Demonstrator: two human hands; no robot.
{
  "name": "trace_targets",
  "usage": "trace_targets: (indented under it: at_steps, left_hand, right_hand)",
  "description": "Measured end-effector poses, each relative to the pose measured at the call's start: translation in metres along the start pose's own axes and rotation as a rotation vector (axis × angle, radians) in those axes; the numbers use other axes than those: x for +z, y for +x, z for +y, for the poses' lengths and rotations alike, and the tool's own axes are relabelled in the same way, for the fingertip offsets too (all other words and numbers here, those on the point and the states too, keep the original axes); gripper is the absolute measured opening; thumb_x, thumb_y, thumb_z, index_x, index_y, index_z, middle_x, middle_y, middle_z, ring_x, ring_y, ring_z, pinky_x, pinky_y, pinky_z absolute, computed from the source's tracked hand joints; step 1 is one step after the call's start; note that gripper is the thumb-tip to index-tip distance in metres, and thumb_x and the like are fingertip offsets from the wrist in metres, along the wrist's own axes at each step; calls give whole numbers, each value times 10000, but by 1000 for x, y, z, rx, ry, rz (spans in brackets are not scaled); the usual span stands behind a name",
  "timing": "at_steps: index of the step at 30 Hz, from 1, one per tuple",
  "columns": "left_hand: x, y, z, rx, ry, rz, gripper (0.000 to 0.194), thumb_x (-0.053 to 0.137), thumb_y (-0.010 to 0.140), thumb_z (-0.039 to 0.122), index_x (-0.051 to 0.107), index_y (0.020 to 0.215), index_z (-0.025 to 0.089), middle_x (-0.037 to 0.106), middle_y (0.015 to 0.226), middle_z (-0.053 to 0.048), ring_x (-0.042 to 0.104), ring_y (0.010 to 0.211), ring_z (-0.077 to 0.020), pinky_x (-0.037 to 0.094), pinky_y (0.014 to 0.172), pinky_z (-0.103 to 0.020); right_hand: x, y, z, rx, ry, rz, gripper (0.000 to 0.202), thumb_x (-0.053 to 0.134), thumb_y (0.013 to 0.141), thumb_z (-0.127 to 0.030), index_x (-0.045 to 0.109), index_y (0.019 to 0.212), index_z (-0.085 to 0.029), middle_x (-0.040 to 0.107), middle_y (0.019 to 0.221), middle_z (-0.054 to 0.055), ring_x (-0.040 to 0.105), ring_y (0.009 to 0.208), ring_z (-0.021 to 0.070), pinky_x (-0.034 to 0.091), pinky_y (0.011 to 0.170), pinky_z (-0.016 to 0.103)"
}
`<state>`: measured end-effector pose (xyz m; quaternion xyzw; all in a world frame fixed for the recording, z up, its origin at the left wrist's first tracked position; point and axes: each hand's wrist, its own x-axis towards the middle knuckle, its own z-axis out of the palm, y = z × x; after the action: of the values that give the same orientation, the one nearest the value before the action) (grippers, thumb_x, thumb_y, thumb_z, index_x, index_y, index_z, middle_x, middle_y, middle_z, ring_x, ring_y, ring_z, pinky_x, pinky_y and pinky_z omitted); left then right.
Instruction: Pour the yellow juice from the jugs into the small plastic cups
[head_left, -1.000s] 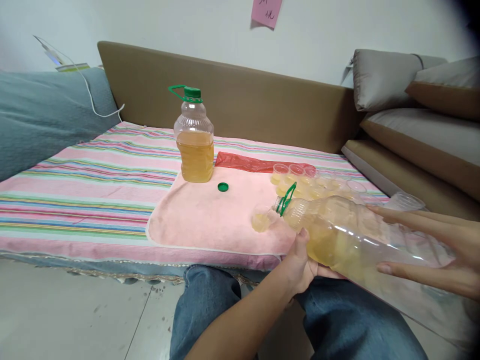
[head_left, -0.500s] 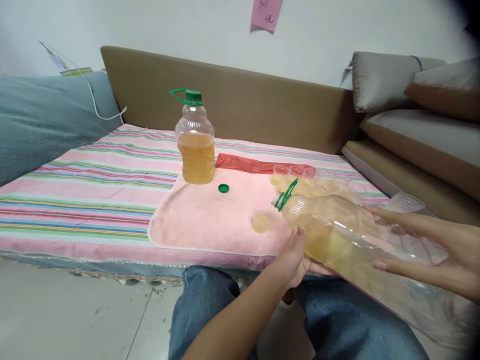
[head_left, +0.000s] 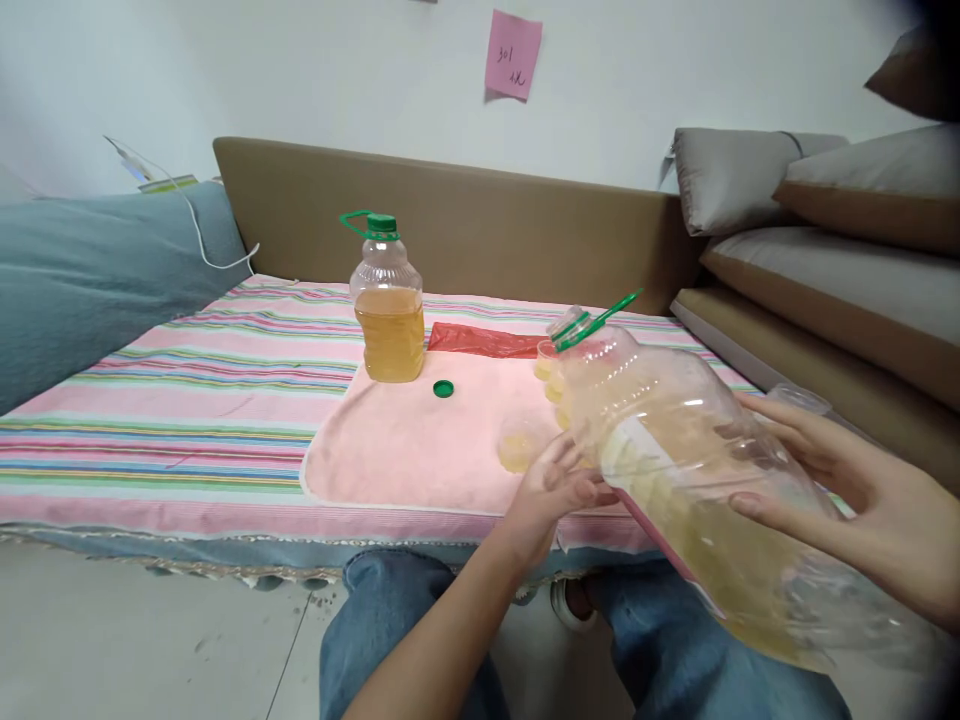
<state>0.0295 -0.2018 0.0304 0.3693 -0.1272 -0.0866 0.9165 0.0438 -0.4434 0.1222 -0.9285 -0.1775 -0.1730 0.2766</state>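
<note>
A large clear plastic bottle (head_left: 675, 430) with yellowish liquid leans across my lap, its uncapped neck and green handle ring pointing up and left. My right hand (head_left: 847, 490) grips its body from the right, thumb in front. My left hand (head_left: 555, 490) supports the bottle's shoulder from the left and below, fingers partly spread against it. Just left of the bottle stands a small clear cup (head_left: 517, 447) holding a little yellow liquid. Several similar cups (head_left: 555, 385) are partly hidden behind the bottle. A loose green cap (head_left: 443, 389) lies on the pink cloth (head_left: 397, 450).
Another oil-type bottle (head_left: 390, 325), capped in green and partly full, stands upright at the cloth's back left. A red plastic bag (head_left: 484, 341) lies behind the cloth. Stacked cushions (head_left: 817, 270) are at right, with a striped cover (head_left: 187, 400) over the seat.
The bottle has tipped more upright: its neck rose and its liquid ran back toward the base. My left hand shifted left and up along it. The view also tilted up slightly.
</note>
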Motion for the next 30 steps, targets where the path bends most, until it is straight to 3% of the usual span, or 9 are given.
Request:
trace_targets:
  at_steps: [3, 5, 12, 15, 21, 25, 30]
  left_hand:
    - [-6, -5, 12, 85, 54, 0, 794, 860, 622, 350, 548, 1343, 236, 467, 1488, -140, 565, 1203, -301, 507, 898, -366]
    - [-12, -9, 20, 166, 102, 27, 738, 843, 649, 336, 561, 1325, 242, 458, 1496, -133, 530, 1242, -302, 497, 914, -371]
    - [-35, -27, 52, 500, 333, 175, 887, 857, 549, 562, 554, 1328, 265, 529, 1420, -124, 463, 1329, -320, 420, 1058, -395]
    - [-47, -35, 71, 622, 443, 318, 856, 851, 530, 591, 587, 1275, 264, 566, 1369, -120, 497, 1298, -334, 430, 1059, -423]
    - [-72, -49, 105, 873, 660, 774, 467, 770, 738, 439, 656, 1151, 254, 627, 1266, -72, 558, 1221, -244, 457, 1023, -358]
    - [-81, -55, 114, 848, 649, 1069, 305, 706, 809, 392, 688, 1062, 222, 687, 1143, -53, 613, 1125, -202, 469, 998, -339]
    - [-90, -56, 118, 768, 568, 1217, 342, 665, 833, 381, 664, 1134, 216, 672, 1220, -58, 596, 1179, -207, 452, 1020, -340]
  right_hand:
    - [13, 1, -18, 66, 297, -16, 737, 747, 684, -536, 492, 1361, -399, 603, 1384, 22, 596, 1230, 307, 491, 1034, 469]
    - [24, 3, -31, 78, 474, 21, 725, 780, 670, -485, 513, 1333, -363, 613, 1358, 39, 585, 1241, 301, 471, 1062, 467]
    - [80, 27, -89, 17, 836, 64, 762, 844, 619, -446, 514, 1292, -306, 640, 1245, 58, 586, 1199, 291, 472, 1038, 509]
    - [109, 43, -117, -42, 940, 58, 859, 866, 591, -467, 468, 1331, -291, 637, 1215, 90, 614, 1127, 282, 490, 1000, 501]
    - [179, 75, -164, -113, 1125, 103, 899, 831, 638, -489, 379, 1388, -284, 600, 1184, 88, 597, 1115, 256, 480, 1009, 479]
    - [233, 87, -184, -116, 1229, 138, 946, 830, 639, -475, 334, 1416, -266, 564, 1248, 109, 560, 1195, 270, 449, 1046, 499]
    - [288, 90, -195, -182, 1261, 177, 952, 854, 607, -459, 372, 1394, -226, 505, 1380, 148, 480, 1310, 293, 385, 1110, 506]
